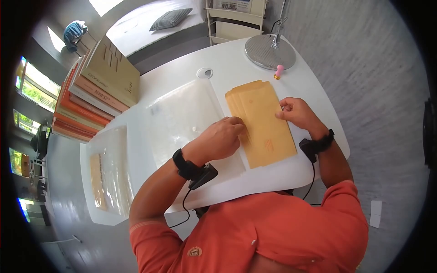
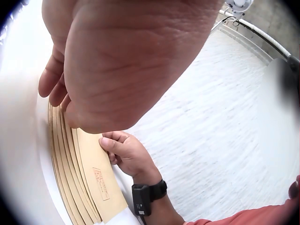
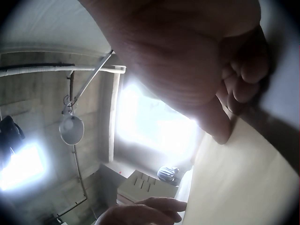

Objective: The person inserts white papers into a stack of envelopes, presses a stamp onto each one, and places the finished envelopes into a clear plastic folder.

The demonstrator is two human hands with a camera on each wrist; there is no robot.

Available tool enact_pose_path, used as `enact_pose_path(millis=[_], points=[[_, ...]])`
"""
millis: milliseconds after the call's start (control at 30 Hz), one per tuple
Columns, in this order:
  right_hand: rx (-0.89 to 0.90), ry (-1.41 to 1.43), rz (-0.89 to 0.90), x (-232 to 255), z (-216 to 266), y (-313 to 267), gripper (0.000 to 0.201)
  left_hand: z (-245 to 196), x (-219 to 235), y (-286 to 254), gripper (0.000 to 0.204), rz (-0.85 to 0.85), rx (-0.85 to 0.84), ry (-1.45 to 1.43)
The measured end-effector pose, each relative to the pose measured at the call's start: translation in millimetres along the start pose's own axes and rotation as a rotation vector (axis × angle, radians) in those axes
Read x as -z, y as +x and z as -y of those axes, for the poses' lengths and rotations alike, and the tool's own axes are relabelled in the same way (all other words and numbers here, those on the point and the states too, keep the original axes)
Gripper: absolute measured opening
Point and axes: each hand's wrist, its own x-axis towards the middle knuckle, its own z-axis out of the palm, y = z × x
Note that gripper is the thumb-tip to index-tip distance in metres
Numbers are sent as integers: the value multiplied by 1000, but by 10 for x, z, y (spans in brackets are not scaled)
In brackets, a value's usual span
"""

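A fanned stack of brown paper envelopes (image 1: 266, 132) lies on the white table, with small red print near its lower end. My left hand (image 1: 221, 139) is at the stack's left side, fingers bent at the staggered edges. In the left wrist view, the edges of several envelopes (image 2: 70, 173) spread out below that hand. My right hand (image 1: 300, 113) pinches the stack's right edge, its thumb (image 2: 110, 144) on top. Left of the stack lies a clear plastic bag (image 1: 182, 118), partly covered by my left forearm and hand.
Another clear plastic bag (image 1: 116, 168) at the left has a brown, notebook-like item (image 1: 96, 182) in it. Books (image 1: 98, 88) stand at the back left. A lamp base (image 1: 268, 51) and a pink-handled stamp-like object (image 1: 279, 71) are at the back right.
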Motion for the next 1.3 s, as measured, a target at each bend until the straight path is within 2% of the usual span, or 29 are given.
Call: enact_pose_path(millis=[333,467,633,700,733,800,867,900,967,1033,1100,1133,1167,1200,1233,1300], points=[[57,58,-113,-142,-102,-32,25,-27,-49,112,19,-48,-21,-17],[99,97,-128,-157,-221,5,30,-66,-22,154,19,-19,-11,-37],[157,140,-188,-139,-97,-69,36,-74,0,146,20,-25,-16,-64],[184,348,-113,-129,-70,-84,34,-66,5,131,22,-27,-24,-65],[186,346,-111,-121,-17,-110,34,-64,10,125,25,-20,-5,-82],[118,682,38,-99,121,-186,30,-104,36,99,29,-19,13,-100],[189,748,45,-99,124,-229,29,-218,85,46,39,-197,241,-320],[256,817,52,-101,130,-252,29,-205,92,21,39,-207,241,-322],[293,805,33,-96,167,-330,30,-174,78,-68,47,-268,311,-751],[330,787,29,-117,189,-408,30,-283,97,-139,39,-302,304,-883],[441,672,-45,-171,175,-518,32,-381,91,-210,29,-153,246,-669],[440,661,-16,-163,166,-566,32,-424,26,-219,22,-264,114,-532],[437,496,4,-133,165,-608,32,-451,-32,-235,22,-292,128,-538],[438,333,25,-108,179,-637,32,-469,-83,-257,21,-320,59,-483],[449,327,54,-90,204,-654,32,-490,-115,-278,19,-345,-10,-425],[484,47,47,-42,276,-686,29,-537,-104,-353,16,-387,-27,-378]])
